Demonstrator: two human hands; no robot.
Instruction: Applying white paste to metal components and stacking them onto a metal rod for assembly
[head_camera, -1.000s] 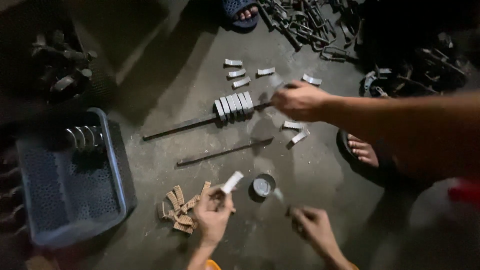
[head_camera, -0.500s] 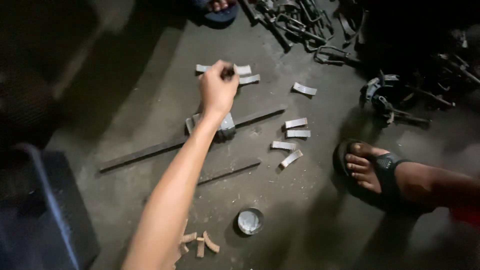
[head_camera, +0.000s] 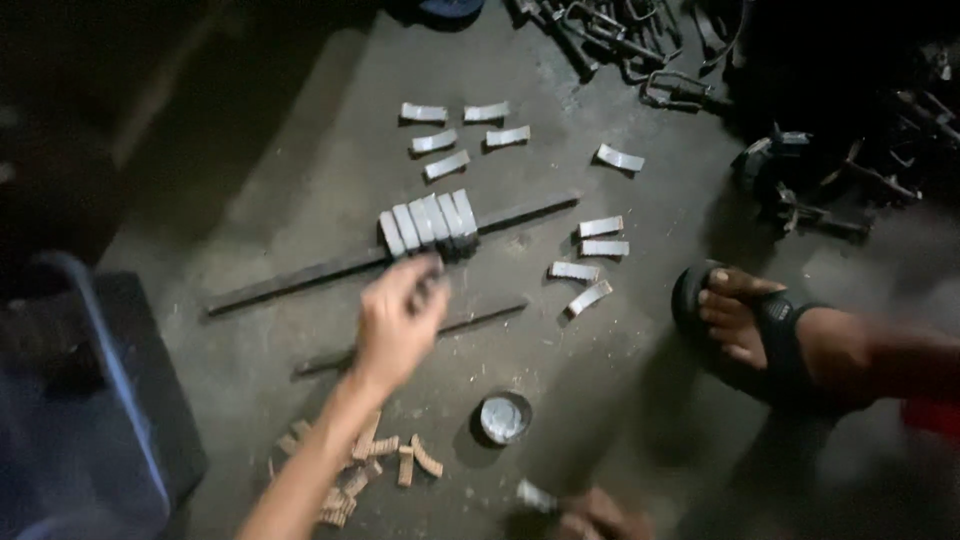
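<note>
Fingers of the left hand (head_camera: 400, 320) have pulled back, loosely curled, holding nothing visible, just below the row of grey metal blocks (head_camera: 428, 224) on the long bar (head_camera: 300, 280); right hand (head_camera: 600, 518) at bottom edge pinches a small metal piece (head_camera: 534, 496).

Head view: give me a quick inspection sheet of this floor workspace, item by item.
Surface: bare grey concrete floor, dusty, dimly lit.
Job's things: five silver curved plates stacked on a long flat bar; a thinner rod lies below it; loose silver plates above and to the right of the bar.
Clutter: pile of tan curved strips; small round tin; heap of dark metal parts at the top.
Grippers: left hand reaches toward the stack, fingers curled, hold unclear; right hand at the bottom edge, blurred, beside a small silver piece.
Cables: nothing seen.
Surroundings: blue bin at left; another person's sandalled foot at right.
</note>
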